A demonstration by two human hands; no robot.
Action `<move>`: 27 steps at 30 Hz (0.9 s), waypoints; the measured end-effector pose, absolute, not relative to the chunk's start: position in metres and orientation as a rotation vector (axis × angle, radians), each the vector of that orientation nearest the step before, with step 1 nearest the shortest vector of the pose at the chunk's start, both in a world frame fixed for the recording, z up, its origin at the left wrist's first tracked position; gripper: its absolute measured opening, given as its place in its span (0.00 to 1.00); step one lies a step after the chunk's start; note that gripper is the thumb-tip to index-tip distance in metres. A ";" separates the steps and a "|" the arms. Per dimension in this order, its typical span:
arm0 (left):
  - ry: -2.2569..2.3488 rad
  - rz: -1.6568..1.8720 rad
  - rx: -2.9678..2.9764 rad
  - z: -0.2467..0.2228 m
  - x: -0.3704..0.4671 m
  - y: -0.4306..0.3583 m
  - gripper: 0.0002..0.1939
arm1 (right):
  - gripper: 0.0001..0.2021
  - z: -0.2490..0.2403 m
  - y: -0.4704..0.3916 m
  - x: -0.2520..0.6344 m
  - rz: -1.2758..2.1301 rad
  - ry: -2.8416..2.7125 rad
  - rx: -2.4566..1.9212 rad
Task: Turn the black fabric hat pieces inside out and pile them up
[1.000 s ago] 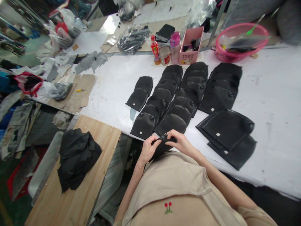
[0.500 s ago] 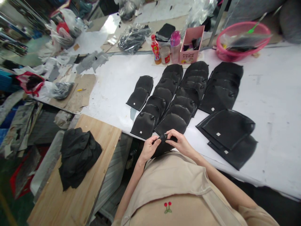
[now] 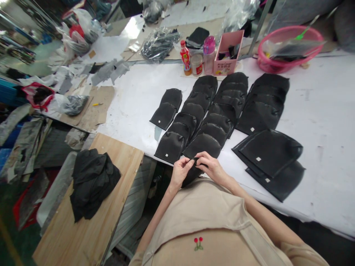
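Note:
Near the table's front edge, my left hand pinches the edge of a black piece between thumb and fingers. My right hand grips the same edge, close beside the left fingertips. The piece hangs down against the beige apron, and its lower part is partly hidden. Just beyond my hands, overlapping black pieces lie in slanting rows on the white table. Two larger-looking black pieces with small white labels overlap to the right.
A pink basin, a pink box, a pink-lidded bottle, a jar and a red bottle stand at the back. Black cloth lies on a wooden board at left.
My left hand has moved slightly right, its fingers now nearer my right hand's. Both hands still hold the black piece. The view has shifted a little.

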State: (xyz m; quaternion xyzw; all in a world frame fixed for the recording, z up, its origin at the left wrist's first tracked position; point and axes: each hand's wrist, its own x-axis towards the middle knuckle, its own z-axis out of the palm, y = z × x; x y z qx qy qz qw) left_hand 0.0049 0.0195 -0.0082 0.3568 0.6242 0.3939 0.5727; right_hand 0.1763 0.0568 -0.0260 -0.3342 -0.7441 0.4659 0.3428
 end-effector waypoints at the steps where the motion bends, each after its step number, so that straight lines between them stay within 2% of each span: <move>1: 1.456 0.925 0.838 -0.008 0.005 0.020 0.16 | 0.06 -0.026 0.057 0.177 1.219 -1.945 -0.859; 14: 1.438 0.895 0.860 -0.017 0.003 0.020 0.13 | 0.03 -0.026 0.062 0.181 1.462 -1.747 -0.885; 19: 1.427 0.864 0.899 -0.019 0.006 0.020 0.13 | 0.07 -0.021 0.069 0.180 1.780 -1.547 -0.909; 27: 1.425 0.835 0.926 -0.019 0.010 0.020 0.12 | 0.09 -0.030 0.068 0.170 1.838 -1.344 -1.043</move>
